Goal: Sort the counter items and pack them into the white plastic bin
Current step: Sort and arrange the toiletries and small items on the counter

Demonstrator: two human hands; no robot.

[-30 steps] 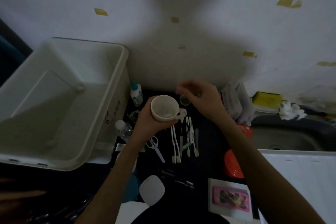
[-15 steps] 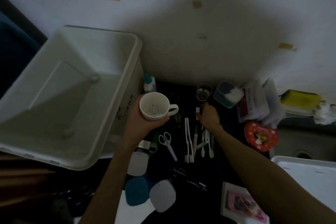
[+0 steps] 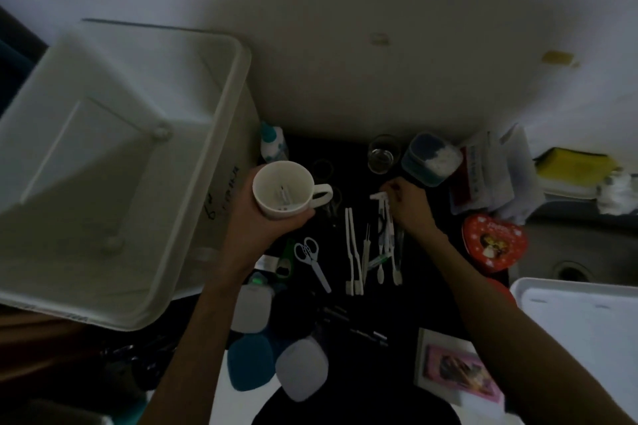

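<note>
The white mug (image 3: 283, 190) sits in the left hand (image 3: 257, 217), whose fingers wrap its body from below, just beside the right wall of the white plastic bin (image 3: 221, 148); a small slim item lies inside the mug, too dim to name. The bin stands tilted at the counter's left end. To the mug's right, the right hand (image 3: 409, 209) pinches the top end of a white toothbrush (image 3: 381, 217), its head still down among the other brushes on the dark counter (image 3: 345, 317). A pair of white scissors (image 3: 312, 260) lies between the two forearms. Behind the right hand stand a clear glass (image 3: 381, 155) and a blue container (image 3: 429, 160) of cotton.
</note>
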